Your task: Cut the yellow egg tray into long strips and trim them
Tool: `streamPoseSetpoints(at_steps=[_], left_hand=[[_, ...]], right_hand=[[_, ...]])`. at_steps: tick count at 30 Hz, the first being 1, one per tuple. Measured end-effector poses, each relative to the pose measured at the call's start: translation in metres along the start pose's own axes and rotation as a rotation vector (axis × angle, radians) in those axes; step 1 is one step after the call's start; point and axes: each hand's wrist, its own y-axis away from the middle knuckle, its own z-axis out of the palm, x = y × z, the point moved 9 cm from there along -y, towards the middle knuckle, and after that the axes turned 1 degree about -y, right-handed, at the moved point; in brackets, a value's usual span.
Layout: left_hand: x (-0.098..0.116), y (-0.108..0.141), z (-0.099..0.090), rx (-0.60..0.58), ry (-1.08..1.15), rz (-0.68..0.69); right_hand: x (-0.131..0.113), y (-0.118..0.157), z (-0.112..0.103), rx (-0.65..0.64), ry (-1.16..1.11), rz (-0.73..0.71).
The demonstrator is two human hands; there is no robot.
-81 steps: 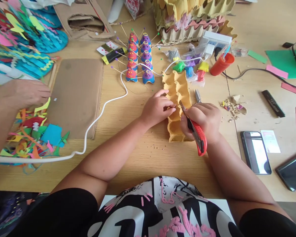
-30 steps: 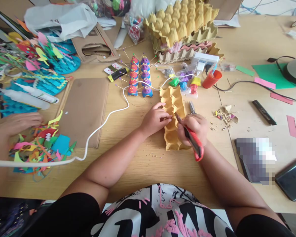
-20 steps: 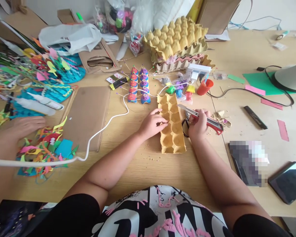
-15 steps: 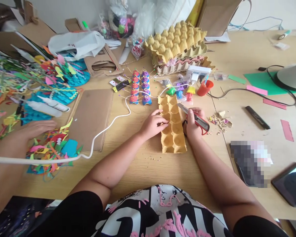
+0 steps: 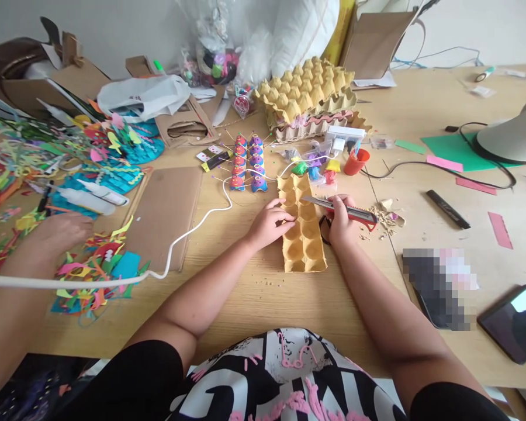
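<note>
A yellow egg carton strip [image 5: 294,250] with two rows of cups lies lengthwise in front of me. My left hand [image 5: 268,223] rests on its left side, thumb and fingers closed on the edge and the ridge between cups. In my right hand [image 5: 342,222], just right of the strip, is a red and grey utility knife [image 5: 355,214]. Its blade is out and points left over the strip's upper part. Beyond the strip stand two painted carton rows, one red and blue [image 5: 238,164], one purple and blue [image 5: 258,165], with pins stuck in them.
Another person's hand [image 5: 65,234] is over colourful paper scraps [image 5: 92,269] at left. A white cable [image 5: 173,245] crosses the table beside cardboard [image 5: 162,216]. Behind are stacked egg trays [image 5: 307,88] and a red cup [image 5: 357,162]; a phone and tablet [image 5: 515,321] lie right.
The knife has turned flatter, its blade now reaching over the strip's upper cups. My left hand keeps its place on the strip. The whole view has shifted slightly.
</note>
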Motion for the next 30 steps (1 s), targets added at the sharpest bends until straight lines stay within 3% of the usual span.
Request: streamPoseSetpoints(at_steps=[7,21,27,30], left_hand=[[-0.002,0.0,0.0,0.013,0.02,0.033],[-0.002,-0.002,0.001,-0.021,0.01,-0.006],[-0.004,-0.001,0.0,0.002,0.008,-0.007],[-0.005,-0.001,-0.001,0.01,0.015,-0.02]], right_hand=[[-0.001,0.002,0.002,-0.044,0.153,-0.008],[-0.003,0.006,0.013,-0.139,0.183,0.065],[-0.019,0.008,0.004,-0.053,0.227,-0.077],[-0.035,0.017,0.01,-0.109,0.236,-0.175]])
